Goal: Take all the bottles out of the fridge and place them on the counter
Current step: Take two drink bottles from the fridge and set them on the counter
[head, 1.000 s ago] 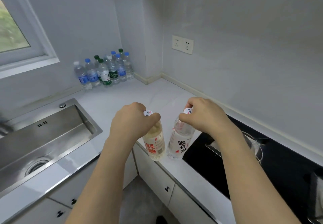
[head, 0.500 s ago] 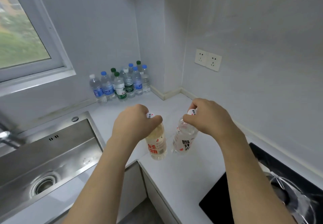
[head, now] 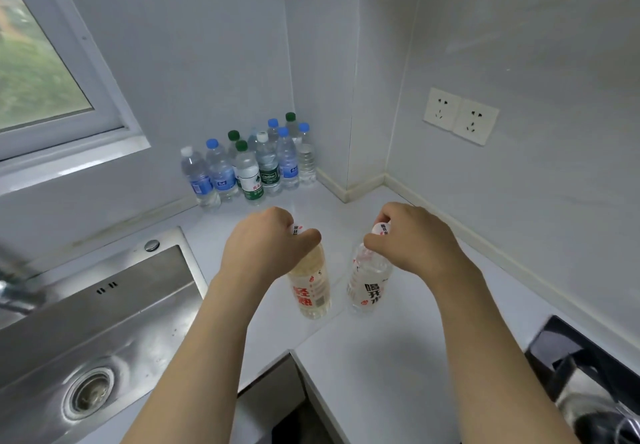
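Observation:
My left hand [head: 266, 246] grips the neck and white cap of a yellowish bottle with red lettering [head: 311, 288]. My right hand [head: 412, 243] pinches the cap of a clear bottle with black lettering [head: 369, 284]. Both bottles hang upright just above or on the white counter [head: 381, 367]; I cannot tell whether they touch it. Several water bottles [head: 249, 166] with blue, green and white caps stand grouped in the far corner against the wall. The fridge is out of view.
A steel sink [head: 90, 333] with a drain lies at the left, its tap at the left edge. A black hob [head: 588, 367] with a glass lid sits at the right. A double wall socket [head: 460, 114] is above the counter. A window is at upper left.
Both hands have carried their bottles forward over the counter towards the corner. The view has shifted left, so the hob has slid towards the right edge.

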### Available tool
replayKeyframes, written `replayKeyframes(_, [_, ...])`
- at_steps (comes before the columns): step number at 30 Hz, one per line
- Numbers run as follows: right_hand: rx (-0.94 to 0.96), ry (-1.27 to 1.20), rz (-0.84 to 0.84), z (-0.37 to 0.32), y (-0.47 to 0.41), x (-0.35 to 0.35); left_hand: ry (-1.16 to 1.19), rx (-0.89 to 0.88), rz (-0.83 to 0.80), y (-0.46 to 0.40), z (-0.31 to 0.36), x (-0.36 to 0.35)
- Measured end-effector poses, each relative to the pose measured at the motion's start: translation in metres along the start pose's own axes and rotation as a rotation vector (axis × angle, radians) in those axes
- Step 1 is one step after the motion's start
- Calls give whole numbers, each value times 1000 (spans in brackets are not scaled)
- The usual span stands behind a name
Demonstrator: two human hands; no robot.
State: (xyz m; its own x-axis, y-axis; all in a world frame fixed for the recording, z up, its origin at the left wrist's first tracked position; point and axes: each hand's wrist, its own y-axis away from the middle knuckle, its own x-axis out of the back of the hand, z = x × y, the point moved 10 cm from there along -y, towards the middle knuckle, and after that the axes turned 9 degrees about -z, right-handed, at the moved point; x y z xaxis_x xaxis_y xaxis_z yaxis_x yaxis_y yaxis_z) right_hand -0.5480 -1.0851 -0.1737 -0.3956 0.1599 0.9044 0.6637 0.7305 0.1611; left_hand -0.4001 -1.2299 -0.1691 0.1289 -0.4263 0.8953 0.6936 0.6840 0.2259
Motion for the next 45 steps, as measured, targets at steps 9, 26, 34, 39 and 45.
replayKeyframes(9, [3, 29, -29, -63, -89, -24, -2, -18, 25, -81, -54, 36])
replayKeyframes(26, [160, 125, -145, -216, -230, -95, 39, 131, 67, -180, -215, 79])
replayKeyframes(34, [197, 137, -184, -253, -290, -126, 43, 188, 72, -224, -258, 87])
replayKeyframes(39, [196, 149, -206, -263, -331, -146, 63, 207, 66, -262, -273, 81])
replayKeyframes(45, [220, 139, -183, -279, -372, -158, 68, 204, 78, -301, -282, 79])
